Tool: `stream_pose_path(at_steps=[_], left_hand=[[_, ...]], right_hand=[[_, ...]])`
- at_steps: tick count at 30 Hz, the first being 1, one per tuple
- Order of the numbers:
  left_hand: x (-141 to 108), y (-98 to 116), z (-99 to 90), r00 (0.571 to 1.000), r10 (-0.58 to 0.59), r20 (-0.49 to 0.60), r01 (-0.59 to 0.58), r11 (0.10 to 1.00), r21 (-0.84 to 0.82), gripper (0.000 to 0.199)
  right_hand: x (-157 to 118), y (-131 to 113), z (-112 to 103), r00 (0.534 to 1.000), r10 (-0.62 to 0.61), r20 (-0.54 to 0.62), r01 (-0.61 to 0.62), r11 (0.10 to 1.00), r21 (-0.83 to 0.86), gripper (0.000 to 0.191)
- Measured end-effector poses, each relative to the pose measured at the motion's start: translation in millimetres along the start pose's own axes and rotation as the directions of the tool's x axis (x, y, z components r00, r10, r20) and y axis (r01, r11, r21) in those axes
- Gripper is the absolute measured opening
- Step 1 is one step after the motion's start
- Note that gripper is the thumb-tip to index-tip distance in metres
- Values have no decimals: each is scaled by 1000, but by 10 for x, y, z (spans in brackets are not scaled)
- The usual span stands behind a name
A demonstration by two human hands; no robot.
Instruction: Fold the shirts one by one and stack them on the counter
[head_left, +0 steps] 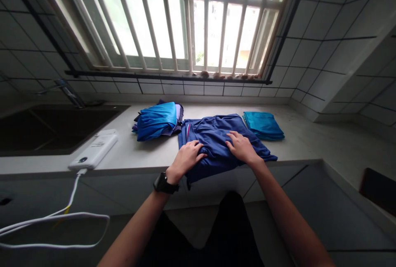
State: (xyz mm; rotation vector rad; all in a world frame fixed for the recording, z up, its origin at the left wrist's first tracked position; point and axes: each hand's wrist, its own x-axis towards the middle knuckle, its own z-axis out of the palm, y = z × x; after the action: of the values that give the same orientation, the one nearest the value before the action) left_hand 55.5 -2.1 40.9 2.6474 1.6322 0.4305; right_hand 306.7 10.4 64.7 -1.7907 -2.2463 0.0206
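A royal-blue sports garment (215, 145) with a thin red-and-white stripe lies bunched on the white countertop (309, 143), one edge hanging over the front. My left hand (186, 159) curls over a fold of it, with a black wristwatch (165, 183) on that wrist. My right hand (241, 147) lies on the cloth with its fingers spread. To the left sits a rumpled stack of blue and purple clothes (157, 121). A folded teal cloth (262, 126) lies to the right.
A white power bank (93, 149) lies near the counter's front edge, its white cable (74, 193) hanging down. A dark sink (52, 129) with a tap (69, 92) is set in the counter at left. A barred window (163, 19) and white tiles stand behind.
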Motion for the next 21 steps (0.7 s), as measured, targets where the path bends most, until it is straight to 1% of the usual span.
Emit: stream_pose_path(at_steps=[2,4,6,7,8,9,10,11,12,14,15,16,17,19,21], left_hand=[[-48,-82,34,999,18,-27,-18,1000,-6,21],[-65,-152,21,995,31,-98,-30,999,12,20],[-109,-180,-27,970,42,-240,-32,998,45,25],[-151,-177,-56,948,56,-312,-39,997,60,25],[-209,-164,-82,930,84,-358,-62,996,72,24],[-281,-143,-98,922,123,-368,-100,992,80,21],[-363,-119,-102,923,167,-346,-147,986,82,19],[-449,-95,-90,930,205,-306,-192,979,73,18],[-535,-73,-59,935,237,-263,-230,972,56,23],[-685,-49,52,940,267,-214,-267,963,26,47],[-740,-48,125,939,270,-211,-270,962,27,60],[-779,-54,203,938,272,-216,-269,962,42,69],[-800,-67,279,936,273,-224,-264,962,68,72],[-795,-108,403,930,272,-247,-249,961,123,63],[-748,-165,466,920,285,-267,-256,956,140,56]], right_hand=[[177,-97,-5,997,45,63,-45,999,3,47],[298,-173,-34,992,62,107,-64,998,9,48],[326,-227,-62,996,24,92,-27,999,35,46],[301,-240,-68,998,-10,59,7,998,58,45],[252,-242,-68,999,-47,21,45,996,83,44],[184,-230,-61,996,-85,-9,85,991,106,44],[100,-202,-48,993,-119,-25,121,985,123,44],[7,-159,-30,989,-147,-25,149,980,133,44],[-89,-103,-8,986,-166,-13,166,977,134,44],[-272,37,50,987,-160,24,157,981,111,47],[-349,111,85,990,-135,42,131,987,91,50],[-414,181,126,993,-104,62,100,993,70,52],[-466,241,171,994,-76,79,72,996,46,55],[-531,321,268,995,-40,94,40,999,-4,58],[-560,338,354,997,-27,71,31,998,-48,58]])
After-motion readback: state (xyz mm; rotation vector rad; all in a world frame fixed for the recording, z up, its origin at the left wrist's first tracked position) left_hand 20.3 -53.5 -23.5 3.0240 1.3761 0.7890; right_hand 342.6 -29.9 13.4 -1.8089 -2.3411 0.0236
